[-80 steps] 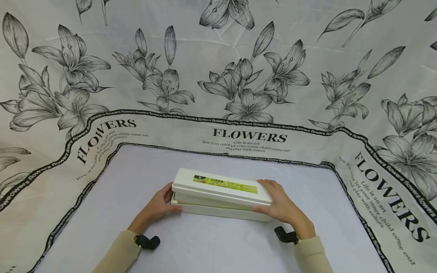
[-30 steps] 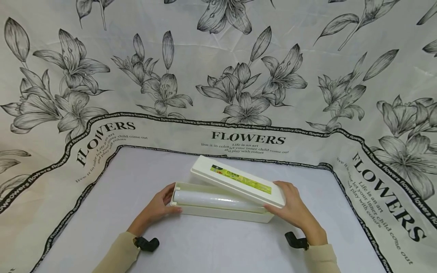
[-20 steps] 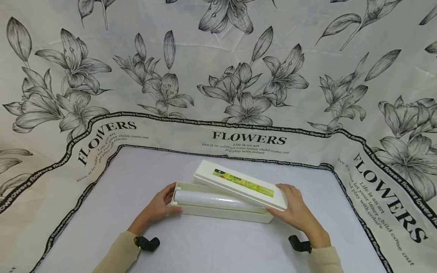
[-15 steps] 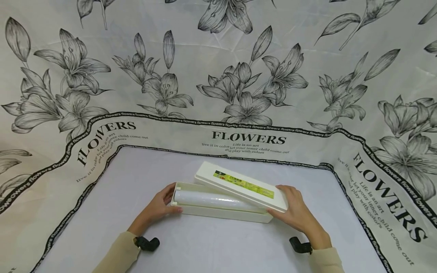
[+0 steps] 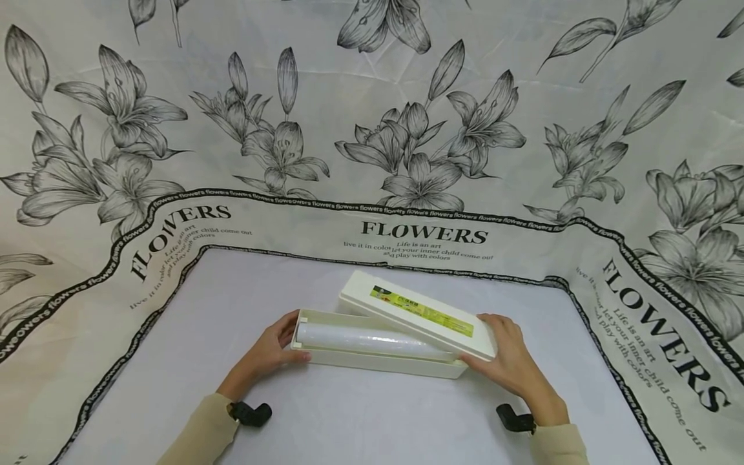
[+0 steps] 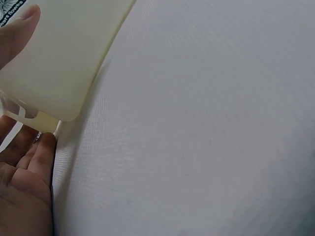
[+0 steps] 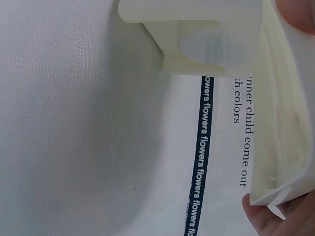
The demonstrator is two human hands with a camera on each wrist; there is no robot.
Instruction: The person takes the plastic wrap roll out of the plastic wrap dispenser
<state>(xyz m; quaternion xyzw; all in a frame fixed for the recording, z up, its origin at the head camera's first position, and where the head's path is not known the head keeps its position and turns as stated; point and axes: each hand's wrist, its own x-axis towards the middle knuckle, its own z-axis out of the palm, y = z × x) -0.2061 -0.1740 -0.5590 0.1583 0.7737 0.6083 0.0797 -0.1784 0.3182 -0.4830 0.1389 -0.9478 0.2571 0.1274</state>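
1. The head view is showing the left hand (image 5: 268, 349) holding one end of the white box (image 5: 378, 366).
2. The right hand (image 5: 506, 352) is pinching the right end of the lid (image 5: 401, 314).
3. The box is sitting on the white table (image 5: 325, 420), and the lid is slanting over its right part.
4. Only the head view is showing the shiny roll (image 5: 372, 338) lying inside, and the lid's green label (image 5: 421, 312).
5. The left wrist view is showing fingers (image 6: 43, 160) bending by the box's end.
6. The right wrist view is showing the lid's hollow underside (image 7: 278, 113), which the head view is hiding.
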